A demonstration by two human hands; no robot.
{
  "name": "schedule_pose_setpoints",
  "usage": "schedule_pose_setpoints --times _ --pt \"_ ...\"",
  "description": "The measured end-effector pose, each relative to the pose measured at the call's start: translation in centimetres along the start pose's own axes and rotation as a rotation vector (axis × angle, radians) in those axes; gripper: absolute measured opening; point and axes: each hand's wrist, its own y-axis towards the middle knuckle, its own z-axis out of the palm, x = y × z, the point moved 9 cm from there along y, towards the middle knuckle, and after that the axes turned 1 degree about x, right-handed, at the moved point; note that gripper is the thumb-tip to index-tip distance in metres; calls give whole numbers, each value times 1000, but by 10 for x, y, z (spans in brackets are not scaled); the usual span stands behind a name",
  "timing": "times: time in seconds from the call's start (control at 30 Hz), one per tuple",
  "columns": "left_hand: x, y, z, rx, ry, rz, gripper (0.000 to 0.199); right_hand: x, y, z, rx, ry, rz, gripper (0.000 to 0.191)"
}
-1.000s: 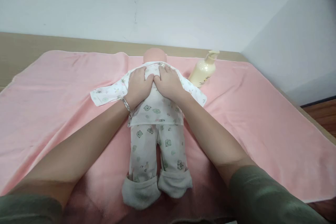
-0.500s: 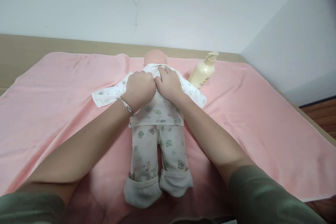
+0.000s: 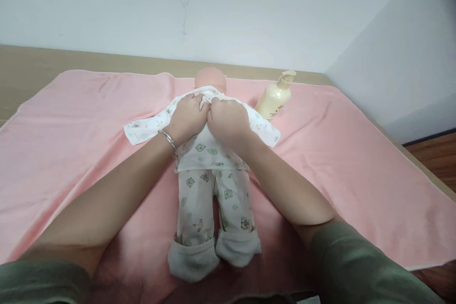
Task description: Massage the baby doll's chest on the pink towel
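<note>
A baby doll with a smooth bare head (image 3: 211, 79) lies on a pink blanket, its face out of sight. It wears a white printed shirt (image 3: 210, 154), sleeves spread to both sides, and matching trousers (image 3: 195, 199) with thick turned-up cuffs. On the upper part of the shirt, my left hand (image 3: 188, 115) has its fingers bent forward and its thumb close to them, with bunched cloth at the tips. Beside it, nearly touching, my right hand (image 3: 228, 119) is curled into a fist on the shirt. The right fingertips are mostly hidden.
A cream pump bottle (image 3: 274, 99) leans tilted by the doll's sleeve on the right. The pink blanket (image 3: 356, 166) covers most of the wooden surface (image 3: 32, 69). A white wall (image 3: 107, 14) rises behind it, and another stands at the right.
My right hand has gone from outstretched fingers to a fist. My left hand has loosened from a fist, its fingers reaching further forward. The doll and bottle look unmoved.
</note>
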Motion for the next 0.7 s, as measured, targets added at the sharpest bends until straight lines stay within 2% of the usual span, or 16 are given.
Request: schedule_pose_setpoints --times 0.17,0.3,0.47,0.6,0.7 --pt "0 -1 -4 -40 21 -7 34 -7 6 2 17 97 20 32" --pt "-8 -9 -9 15 87 -81 32 -24 17 8 74 241 27 34" --pt "-27 -15 -8 89 192 2 29 -29 27 16 36 259 -28 40" --pt "-23 -13 -6 80 155 -22 34 -29 29 20 -6 238 -21 49" --pt "-25 -12 -3 65 156 48 33 -29 26 16 -3 220 -4 47"
